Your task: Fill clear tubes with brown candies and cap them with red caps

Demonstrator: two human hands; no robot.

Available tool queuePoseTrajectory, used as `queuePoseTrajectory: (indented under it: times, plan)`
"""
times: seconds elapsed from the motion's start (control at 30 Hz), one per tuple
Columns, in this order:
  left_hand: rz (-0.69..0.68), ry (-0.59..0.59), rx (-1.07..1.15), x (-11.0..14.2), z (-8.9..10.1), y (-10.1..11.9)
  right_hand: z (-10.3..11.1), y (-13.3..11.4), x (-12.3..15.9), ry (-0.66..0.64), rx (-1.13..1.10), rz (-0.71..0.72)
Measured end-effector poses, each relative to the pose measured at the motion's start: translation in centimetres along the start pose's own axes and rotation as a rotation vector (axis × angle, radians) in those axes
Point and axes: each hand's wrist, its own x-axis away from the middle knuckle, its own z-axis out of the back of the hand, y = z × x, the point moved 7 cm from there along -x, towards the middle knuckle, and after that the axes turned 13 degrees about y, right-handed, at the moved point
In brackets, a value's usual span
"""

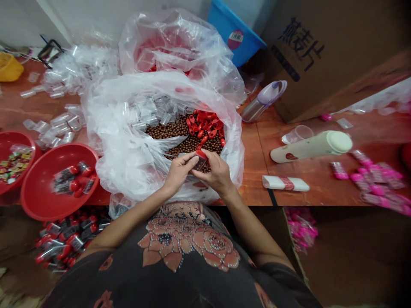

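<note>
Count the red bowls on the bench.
2: one bowl at far left holding wrapped sweets, another bowl beside it holding red-capped tubes. A red edge at right may be another.

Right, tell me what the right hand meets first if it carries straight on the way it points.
Beyond the small red-capped tube in its fingers, the right hand would probably meet the brown balls inside the clear plastic bag first. Depth is unclear, so it might pass just above them.

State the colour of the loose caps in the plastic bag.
The loose caps are red; the head view shows them best.
</note>
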Motion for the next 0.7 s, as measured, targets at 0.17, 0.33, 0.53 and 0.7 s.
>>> queuePoseTrajectory:
  times: [0.17, 0.33, 0.53, 0.7]
  plan:
    - [0.074, -0.034, 0.009, -0.3, 0.8, 0.3, -0.2, 1.4, 0.0, -0.103, -0.316, -0.308]
    - [0.091, -0.091, -0.078, -0.2, 1.4, 0.4, 0.5, 4.1, 1.4, 0.188, -0.613, -0.778]
    - [0.056, -0.159, -0.147, 0.3, 1.0, 0.7, 0.5, 0.9, 0.4, -0.005, -0.265, -0.300]
    - [0.040, -0.102, -0.148, 0.4, 1.2, 0.9, 0.0, -0.8, 0.9, -0.094, 0.020, 0.001]
